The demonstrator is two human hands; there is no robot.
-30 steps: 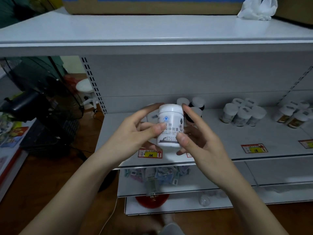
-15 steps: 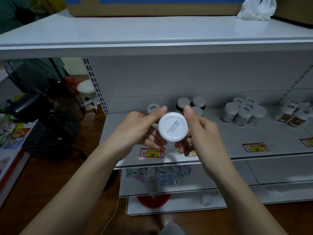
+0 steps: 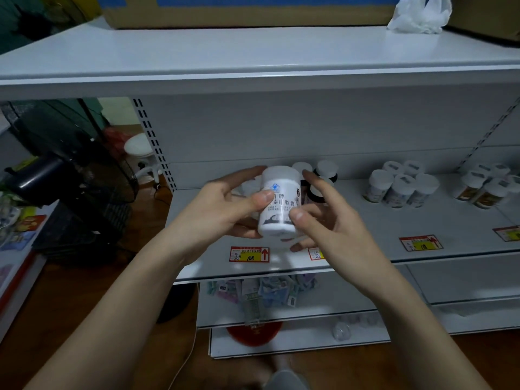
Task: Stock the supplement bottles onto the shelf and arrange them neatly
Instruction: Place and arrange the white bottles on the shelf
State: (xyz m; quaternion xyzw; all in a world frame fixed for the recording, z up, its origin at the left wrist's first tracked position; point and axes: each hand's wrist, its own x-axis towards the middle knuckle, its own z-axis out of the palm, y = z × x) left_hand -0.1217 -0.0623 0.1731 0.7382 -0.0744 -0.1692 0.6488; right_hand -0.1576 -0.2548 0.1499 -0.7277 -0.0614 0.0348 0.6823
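Head view: white plastic supplement bottle (image 3: 280, 202), half a second ago cap-toward-camera, now upright, label forward; left hand (image 3: 225, 212) and right hand (image 3: 323, 220) grip it above the white metal shelf's (image 3: 365, 235) front edge. Likely ready for placement.

Handwritten "108" on the shelf-edge price tag (image 3: 249, 254), beside a red arrow.

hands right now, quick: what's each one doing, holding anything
Left hand: holding the white supplement bottle, thumb across its label.
Right hand: holding the same bottle, thumb on its lower front, fingers behind it.
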